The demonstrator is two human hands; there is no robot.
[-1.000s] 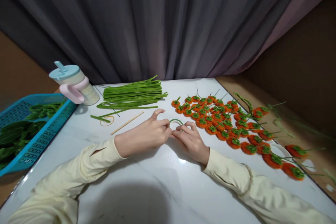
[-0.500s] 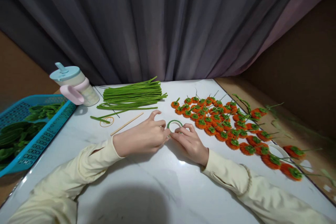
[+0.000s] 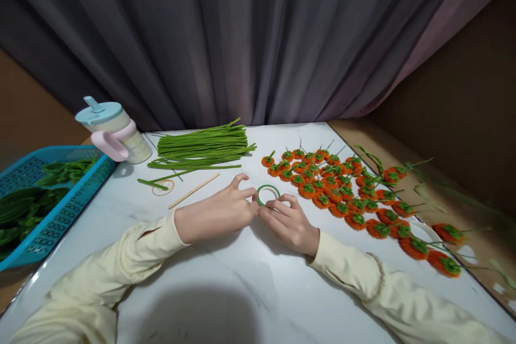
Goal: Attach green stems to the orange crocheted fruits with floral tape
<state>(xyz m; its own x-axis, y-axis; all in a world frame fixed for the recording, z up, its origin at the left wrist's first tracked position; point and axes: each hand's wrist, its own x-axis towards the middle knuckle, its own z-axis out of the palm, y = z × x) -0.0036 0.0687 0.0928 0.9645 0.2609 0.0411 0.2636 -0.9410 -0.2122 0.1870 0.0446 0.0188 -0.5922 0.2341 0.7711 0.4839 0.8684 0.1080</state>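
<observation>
A small roll of green tape [image 3: 268, 187] with a white core sits between my two hands near the middle of the table. My right hand [image 3: 293, 227] is closed with its fingertips on the near right edge of the roll. Close to the roll's left edge, my left hand [image 3: 228, 205] pinches thumb and fingers together, its index finger bent upward. Whatever lies in that pinch is too small or hidden to name. The fingertips of both hands nearly meet.
Green fuzzy stems [image 3: 201, 146] lie behind my left hand, near a wooden stick [image 3: 194, 191] and rubber bands [image 3: 163, 188]. Several orange persimmon-like pieces [image 3: 331, 181] spread at right, near a white ring [image 3: 425, 232]. At left stand a tumbler [image 3: 139, 148] and a blue basket [image 3: 66, 220] of green leaves.
My hands stay close together at the tape roll. The right fingers have shifted slightly down and left, and the left fingertips sit a little higher. Other things have stayed put.
</observation>
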